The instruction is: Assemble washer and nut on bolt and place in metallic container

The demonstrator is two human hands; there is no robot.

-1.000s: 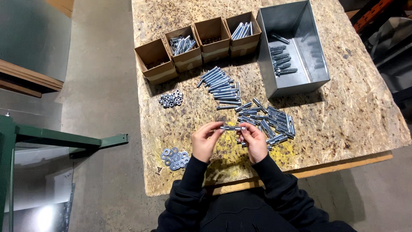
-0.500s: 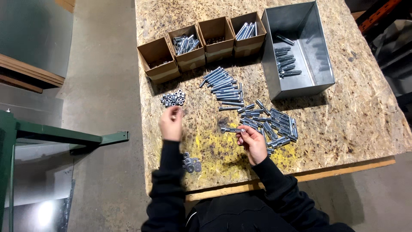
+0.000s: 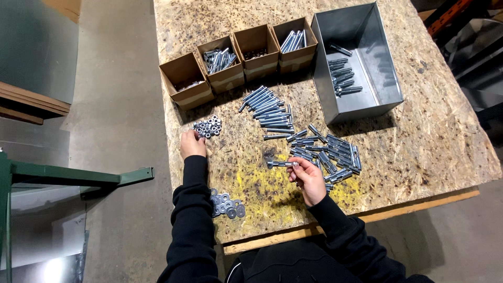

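Right hand fingers pinch a bolt; left hand, fingers seemingly curled, touches the nuts at the counter edge, so a nudge could spill them.

Open board lies between the left hand at the small heap of nuts and the right hand pinching a bolt, a bare patch with nothing to snag on. Right of that hand a loose scatter of bolts blocks the way, and a neater row of bolts sits above it, just short of the four cardboard boxes and the grey metal bin walling off the far side. Near the front edge the washers crowd the left sleeve, while the right end of the table lies bare
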